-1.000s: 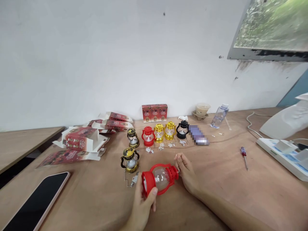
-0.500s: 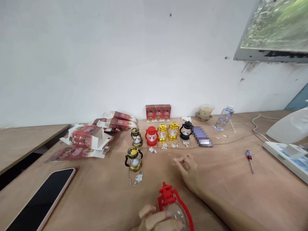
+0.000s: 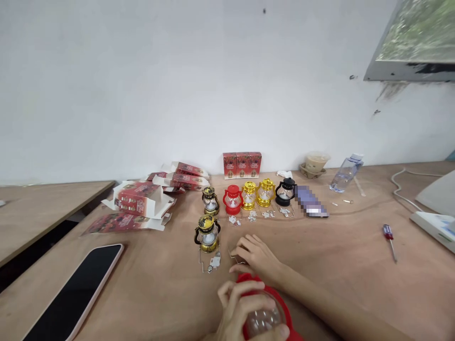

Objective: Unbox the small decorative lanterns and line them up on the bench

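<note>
Six small red, gold and black plastic lanterns (image 3: 249, 195) already stand on the brown wooden bench (image 3: 159, 284) near silver metal pieces (image 3: 215, 261), while the left hand (image 3: 241, 305) grips a clear-globed red plastic lantern (image 3: 263, 321) not yet among them, the curled right hand's (image 3: 261, 258) hold on a bent metal wire (image 3: 237, 258) unclear.

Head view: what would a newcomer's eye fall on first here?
Most likely the red lantern at the bottom edge, gripped in the left hand, with the right hand just beyond it, at a thin bent wire. Next would come the row of small lanterns in mid-table, in front of three red boxes by the wall. The dark-screened phone at front left also stands out.
</note>
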`<state>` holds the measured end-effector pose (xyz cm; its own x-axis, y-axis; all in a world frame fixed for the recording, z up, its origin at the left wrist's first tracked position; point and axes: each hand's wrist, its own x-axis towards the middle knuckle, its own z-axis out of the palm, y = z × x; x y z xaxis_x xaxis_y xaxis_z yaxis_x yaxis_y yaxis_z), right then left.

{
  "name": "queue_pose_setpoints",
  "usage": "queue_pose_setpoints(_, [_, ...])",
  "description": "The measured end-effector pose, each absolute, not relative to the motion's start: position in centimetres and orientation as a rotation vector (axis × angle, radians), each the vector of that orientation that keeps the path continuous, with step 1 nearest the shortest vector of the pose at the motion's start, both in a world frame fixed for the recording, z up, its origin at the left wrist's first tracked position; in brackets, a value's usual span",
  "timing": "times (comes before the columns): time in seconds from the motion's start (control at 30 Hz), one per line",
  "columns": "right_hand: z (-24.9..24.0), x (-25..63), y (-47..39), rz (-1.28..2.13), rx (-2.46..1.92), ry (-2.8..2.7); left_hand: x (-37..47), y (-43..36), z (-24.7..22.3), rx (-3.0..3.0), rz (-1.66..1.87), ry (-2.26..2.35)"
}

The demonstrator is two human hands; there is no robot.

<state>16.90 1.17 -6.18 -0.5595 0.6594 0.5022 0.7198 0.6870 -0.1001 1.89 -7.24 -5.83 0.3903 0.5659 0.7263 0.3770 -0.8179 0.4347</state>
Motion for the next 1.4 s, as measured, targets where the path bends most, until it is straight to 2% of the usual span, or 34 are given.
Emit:
queue_pose_setpoints(0.2, [-5.8,17.5,0.9,0.064,-1.066,-2.296,0.9,-3.9,-4.9,2.636,1.525,0.724])
queue_pose_setpoints(0.3, [-5.5,18.0,0.3,0.199,-1.035,-1.961,0.0,-1.7,-4.2,2.728,1.621,0.783])
queue_pose_setpoints(0.43, [-6.1,18.6,-1.2,0.158,-0.940,-1.564,0.0,-0.6,-3.9,2.681,1.597,1.010])
queue_pose_setpoints(0.57, [-6.2,18.4,-2.8,0.078,-0.720,-1.682,0.6,-1.2,-4.0,2.576,1.654,1.064])
queue_pose_setpoints(0.77, [-4.3,17.8,-2.9,0.105,-0.823,-1.757,0.4,-1.3,-3.8,2.665,1.475,1.102])
queue_pose_setpoints(0.93, [-4.3,17.5,-2.7,0.035,-0.836,-1.806,0.6,-1.2,-3.6,2.607,1.568,1.145])
queue_pose_setpoints(1.2, [-4.6,17.0,-2.3,0.038,-0.858,-1.828,0.8,-1.6,-3.1,2.714,1.509,1.192])
queue_pose_setpoints(1.4, [-5.1,17.0,-2.3,0.181,-0.730,-1.707,0.4,-1.0,-3.3,2.773,1.506,1.130])
